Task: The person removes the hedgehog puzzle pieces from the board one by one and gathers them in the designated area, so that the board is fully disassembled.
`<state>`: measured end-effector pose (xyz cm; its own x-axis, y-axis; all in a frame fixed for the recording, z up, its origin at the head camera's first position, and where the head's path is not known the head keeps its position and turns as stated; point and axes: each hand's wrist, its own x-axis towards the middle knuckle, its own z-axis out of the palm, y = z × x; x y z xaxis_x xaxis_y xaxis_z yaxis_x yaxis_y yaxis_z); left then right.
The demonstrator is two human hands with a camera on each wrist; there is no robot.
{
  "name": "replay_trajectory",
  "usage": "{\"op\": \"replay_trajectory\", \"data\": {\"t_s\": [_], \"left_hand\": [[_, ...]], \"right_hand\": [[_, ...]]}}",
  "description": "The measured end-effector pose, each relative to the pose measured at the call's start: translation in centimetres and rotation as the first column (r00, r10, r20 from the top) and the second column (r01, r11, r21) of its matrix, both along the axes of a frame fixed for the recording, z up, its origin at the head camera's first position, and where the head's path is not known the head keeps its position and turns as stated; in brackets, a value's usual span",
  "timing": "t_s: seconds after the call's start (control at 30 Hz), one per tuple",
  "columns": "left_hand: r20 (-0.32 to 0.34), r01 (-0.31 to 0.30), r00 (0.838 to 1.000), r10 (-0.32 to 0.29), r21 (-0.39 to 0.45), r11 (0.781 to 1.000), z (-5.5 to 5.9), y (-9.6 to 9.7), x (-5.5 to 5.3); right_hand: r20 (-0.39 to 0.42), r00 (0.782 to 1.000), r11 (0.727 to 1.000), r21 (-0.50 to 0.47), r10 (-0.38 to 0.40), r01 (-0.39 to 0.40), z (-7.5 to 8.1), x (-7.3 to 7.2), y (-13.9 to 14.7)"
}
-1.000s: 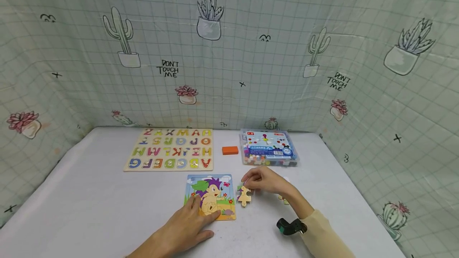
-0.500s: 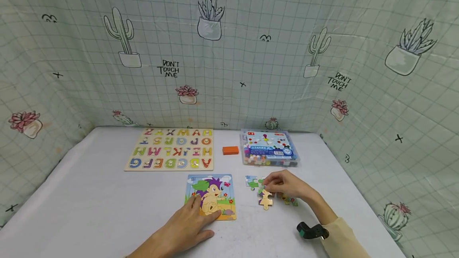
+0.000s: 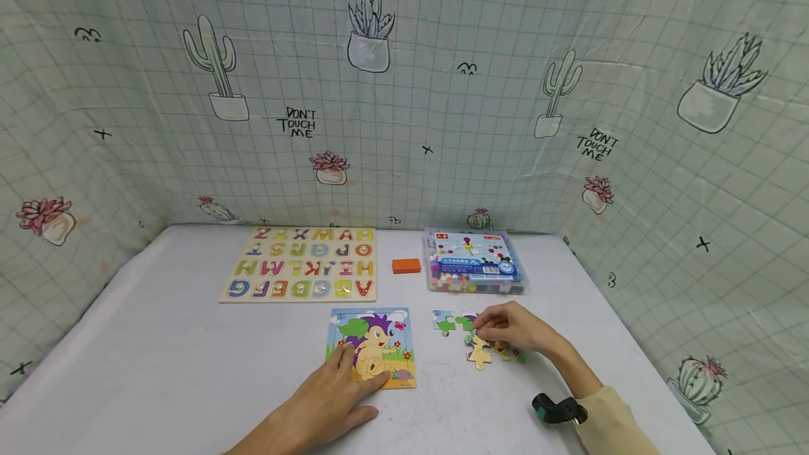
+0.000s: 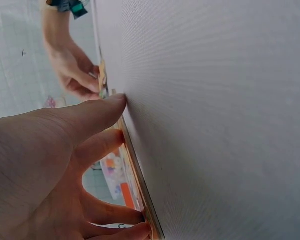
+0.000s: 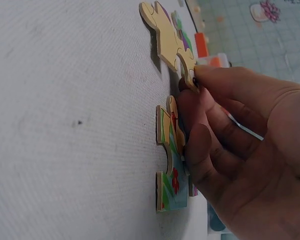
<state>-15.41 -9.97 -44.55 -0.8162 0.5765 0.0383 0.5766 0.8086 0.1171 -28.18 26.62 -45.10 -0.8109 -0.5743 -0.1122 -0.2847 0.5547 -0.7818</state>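
Observation:
My left hand [image 3: 335, 388] rests with extended fingers on a square hedgehog picture board [image 3: 402, 318], covering its lower left part. To the right, the thumb and finger of my right hand [image 3: 515, 327] pinch a tan and purple jigsaw puzzle piece [image 3: 479, 358]. In the right wrist view this tan piece [image 5: 165, 42] is tilted, with a shadow beneath it. Close by lie a blue and green puzzle piece [image 3: 443, 319] and a flower-patterned puzzle piece [image 5: 174, 165]. The right hand hides part of the loose pieces.
A wooden alphabet board [image 3: 297, 263] lies at the back left. An orange block [image 3: 406, 266] sits between it and a clear plastic case [image 3: 475, 258] of colourful parts. Patterned cloth [image 3: 404, 111] hangs behind the white table [image 3: 158, 350].
My right hand has carried the tan puzzle piece rightward, from beside the picture board to the loose pieces, which are now partly uncovered. The left hand has stayed in place.

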Motion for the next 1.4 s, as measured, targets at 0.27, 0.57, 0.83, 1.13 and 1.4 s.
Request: {"op": "replay_trajectory", "data": {"t_s": [0.27,0.57,0.83,1.13,1.4], "left_hand": [[-0.003,0.006,1.000,-0.006,-0.001,1.000,-0.1,0.0,0.0],[-0.009,0.012,1.000,-0.012,0.000,1.000,0.0,0.1,0.1],[0.016,0.005,1.000,-0.005,-0.003,1.000,0.1,0.0,0.1],[0.199,-0.050,0.979,0.043,0.028,0.998,0.3,-0.1,0.3],[0.165,0.030,0.986,-0.025,-0.025,0.999,0.2,0.7,0.3]], "right_hand": [[-0.024,1.000,1.000,-0.002,0.012,-0.012,0.3,0.2,-0.1],[-0.064,0.998,0.999,0.037,-0.012,0.014,0.3,0.1,-0.2],[-0.106,0.994,0.999,0.048,-0.021,0.026,0.6,-0.1,-1.2],[-0.081,0.997,0.999,0.031,0.015,-0.013,0.6,-0.3,-5.0],[-0.094,0.993,0.997,0.035,0.067,-0.064,1.1,-0.7,-9.5]]}}
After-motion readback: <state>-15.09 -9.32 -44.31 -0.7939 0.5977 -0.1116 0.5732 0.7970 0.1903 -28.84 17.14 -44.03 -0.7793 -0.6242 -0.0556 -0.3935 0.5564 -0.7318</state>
